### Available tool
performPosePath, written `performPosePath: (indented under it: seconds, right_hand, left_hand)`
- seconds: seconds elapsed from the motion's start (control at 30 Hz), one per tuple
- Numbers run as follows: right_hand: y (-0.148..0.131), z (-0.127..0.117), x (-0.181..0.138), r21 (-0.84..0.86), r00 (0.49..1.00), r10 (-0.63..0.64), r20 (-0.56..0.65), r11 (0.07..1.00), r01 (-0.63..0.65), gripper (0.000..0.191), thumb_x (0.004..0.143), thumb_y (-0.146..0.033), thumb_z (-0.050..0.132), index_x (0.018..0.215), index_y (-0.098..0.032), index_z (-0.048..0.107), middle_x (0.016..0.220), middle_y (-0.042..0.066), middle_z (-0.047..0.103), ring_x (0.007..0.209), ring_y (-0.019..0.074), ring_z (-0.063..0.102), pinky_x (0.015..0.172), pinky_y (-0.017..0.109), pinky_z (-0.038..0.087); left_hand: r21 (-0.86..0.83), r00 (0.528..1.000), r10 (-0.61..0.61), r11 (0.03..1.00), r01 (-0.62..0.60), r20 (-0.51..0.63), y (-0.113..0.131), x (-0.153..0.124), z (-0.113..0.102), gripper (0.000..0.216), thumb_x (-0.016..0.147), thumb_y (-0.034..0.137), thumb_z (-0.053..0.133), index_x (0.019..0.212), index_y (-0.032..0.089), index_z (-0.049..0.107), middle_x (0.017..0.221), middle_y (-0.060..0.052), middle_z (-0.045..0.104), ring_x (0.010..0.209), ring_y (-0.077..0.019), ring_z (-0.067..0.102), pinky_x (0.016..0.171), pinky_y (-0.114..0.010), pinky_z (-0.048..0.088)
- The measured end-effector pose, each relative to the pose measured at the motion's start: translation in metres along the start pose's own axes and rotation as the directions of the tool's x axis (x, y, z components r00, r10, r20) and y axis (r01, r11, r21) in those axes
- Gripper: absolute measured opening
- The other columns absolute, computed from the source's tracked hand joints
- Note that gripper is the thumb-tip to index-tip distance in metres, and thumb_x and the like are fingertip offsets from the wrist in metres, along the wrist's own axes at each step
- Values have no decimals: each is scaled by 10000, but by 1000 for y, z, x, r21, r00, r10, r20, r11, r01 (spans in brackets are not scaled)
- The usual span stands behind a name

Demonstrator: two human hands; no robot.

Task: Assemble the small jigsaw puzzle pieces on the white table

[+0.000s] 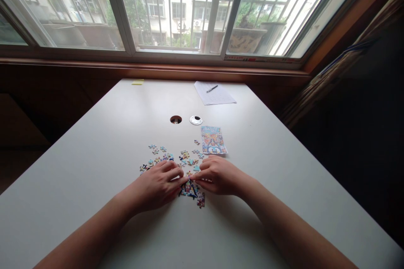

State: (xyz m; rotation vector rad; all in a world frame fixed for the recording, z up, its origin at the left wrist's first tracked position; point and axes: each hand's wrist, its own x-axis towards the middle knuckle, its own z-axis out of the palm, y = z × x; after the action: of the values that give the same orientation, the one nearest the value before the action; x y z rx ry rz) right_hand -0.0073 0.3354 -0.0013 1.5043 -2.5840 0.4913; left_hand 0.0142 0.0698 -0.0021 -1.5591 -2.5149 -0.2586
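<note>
A small joined section of a jigsaw puzzle (pixel 190 192), colourful with dark lines, lies flat on the white table. At its upper left edge, my left hand (pixel 162 180) has curled fingers, with thumb and forefinger closed against the pieces. My right hand (pixel 215 175) grips the upper right edge, its forefinger pointing in and its thumb lower down. The fingertips of both hands nearly meet and cover part of the puzzle. Loose puzzle pieces (pixel 184 154) are scattered just beyond the hands. A printed picture sheet (pixel 213 139) with a penguin lies beyond my right hand.
The white table (pixel 94 159) reaches to the window wall. Farther back are a round cable hole (pixel 176 119), its metal cover (pixel 196 120), paper sheets (pixel 217 96) with a pen (pixel 212 88) on top, and a yellow strip (pixel 137 82). A curtain (pixel 328 71) hangs at right.
</note>
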Motion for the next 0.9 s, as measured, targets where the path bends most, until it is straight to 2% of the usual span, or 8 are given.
performPosePath:
  seconds: [0.37, 0.9]
  right_hand:
    - [-3, -5, 0, -24, 1000, -1, 0, 1000, 1, 192, 919, -277, 622, 1025, -320, 777, 649, -2, 648, 615, 136, 546, 663, 295, 332]
    - [-1, -5, 0, -13, 999, 3, 34, 1000, -3, 201, 947, -296, 590, 1025, -321, 773, 642, -2, 632, 644, 142, 532, 658, 308, 286]
  left_hand:
    - [2, 1000, 0, 1000, 0, -20, 0, 1, 0, 386, 940, 189, 573, 1324, 207, 539, 1054, -77, 619, 1010, -253, 536, 892, -411, 464]
    - [-3, 998, -29, 1000, 29, 49, 0, 1, 1, 364, 965, 192, 535, 1328, 202, 536, 1094, -79, 610, 1025, -253, 519, 909, -420, 477]
